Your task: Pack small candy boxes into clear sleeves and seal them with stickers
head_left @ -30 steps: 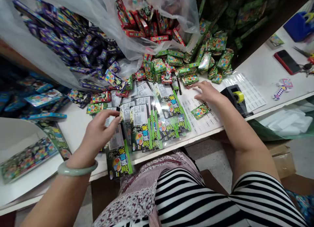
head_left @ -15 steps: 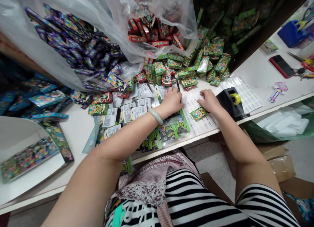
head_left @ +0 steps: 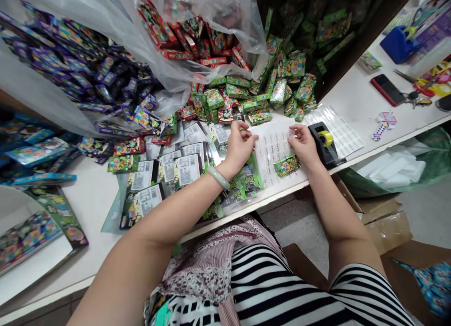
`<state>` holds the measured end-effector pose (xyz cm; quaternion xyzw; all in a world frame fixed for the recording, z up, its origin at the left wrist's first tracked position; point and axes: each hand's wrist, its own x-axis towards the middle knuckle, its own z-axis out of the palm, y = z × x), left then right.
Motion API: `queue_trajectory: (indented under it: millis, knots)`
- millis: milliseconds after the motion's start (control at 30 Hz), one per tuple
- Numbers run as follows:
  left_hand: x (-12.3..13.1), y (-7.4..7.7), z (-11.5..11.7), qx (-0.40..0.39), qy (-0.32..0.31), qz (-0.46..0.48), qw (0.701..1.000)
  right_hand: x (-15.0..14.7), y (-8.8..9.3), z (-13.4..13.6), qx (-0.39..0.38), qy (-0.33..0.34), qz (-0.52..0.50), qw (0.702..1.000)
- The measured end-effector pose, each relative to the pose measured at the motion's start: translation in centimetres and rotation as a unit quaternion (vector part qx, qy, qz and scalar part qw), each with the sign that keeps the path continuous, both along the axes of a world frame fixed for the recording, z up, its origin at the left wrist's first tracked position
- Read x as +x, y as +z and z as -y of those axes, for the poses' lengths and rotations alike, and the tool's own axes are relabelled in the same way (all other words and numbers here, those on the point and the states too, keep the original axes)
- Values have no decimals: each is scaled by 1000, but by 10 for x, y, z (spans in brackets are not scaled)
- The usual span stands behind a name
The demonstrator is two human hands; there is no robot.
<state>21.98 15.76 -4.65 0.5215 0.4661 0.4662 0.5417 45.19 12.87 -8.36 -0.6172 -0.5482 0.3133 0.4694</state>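
A sheet of small printed labels (head_left: 273, 150) lies on the table between my hands, with one small green box (head_left: 287, 165) on its lower part. At the sheet's left side, my left hand (head_left: 240, 148) is closed with curled fingers, the thumb pointing right; what it holds is too small to make out. My right hand (head_left: 303, 145) is at the right side, its thumb and fingertips drawn together near the sheet's upper edge, their contents also unclear. Left of the sheet, flat packets with barcode labels (head_left: 188, 170) overlap in rows, partly covered by my left forearm.
Behind my hands are heaped green boxes (head_left: 259, 103), red boxes (head_left: 214, 42) in a clear bag and purple boxes (head_left: 116, 77). A black tape dispenser (head_left: 322, 150) stands right of my right hand. Farther right lie a phone (head_left: 387, 89), keys and scissors.
My left hand has lifted off the packets, with its thumb swung toward the sheet. My right hand's fingers have drawn together near the sheet's upper edge. The view has shifted right.
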Motion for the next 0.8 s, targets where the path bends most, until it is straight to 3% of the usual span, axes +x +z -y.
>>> queue_trajectory:
  millis: [200,367,533,700,800]
  knots:
    - [13,4,-5,67,-31,-44,996,-2,12,-2,-10,-62,-124,990]
    - [19,7,-4,2,-59,8,998,1,20,1,-9,-72,-181,981]
    - [16,7,-2,-7,-80,51,995,8,44,16,15,-56,-69,996]
    - [14,7,-3,76,-45,-74,993,11,67,24,47,-47,105,992]
    - [13,10,-4,134,-19,-109,985,13,69,19,64,-41,108,991]
